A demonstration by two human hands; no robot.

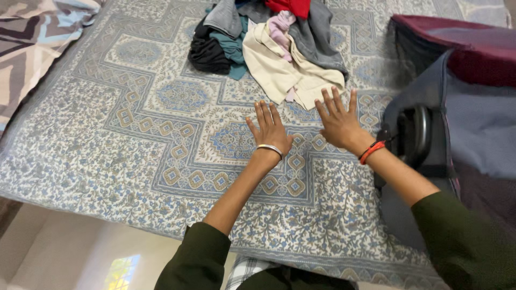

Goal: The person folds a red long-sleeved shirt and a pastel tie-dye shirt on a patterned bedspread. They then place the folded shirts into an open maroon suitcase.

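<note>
My left hand (269, 129) lies flat on the blue patterned bedspread (134, 134), fingers spread, a silver bangle on its wrist. My right hand (337, 119) rests flat beside it with fingers apart and a red band on the wrist. Neither hand holds anything. Just beyond my fingertips sits a pile of clothes (269, 43), with a cream garment (279, 70) nearest and black, teal, grey, pink and red pieces behind it.
A dark grey suitcase (467, 123) with a wheel (414, 134) and a maroon lid lies open at the right, touching the bed. A striped pillow or blanket (32, 37) lies at the far left. The floor shows below the bed's near edge.
</note>
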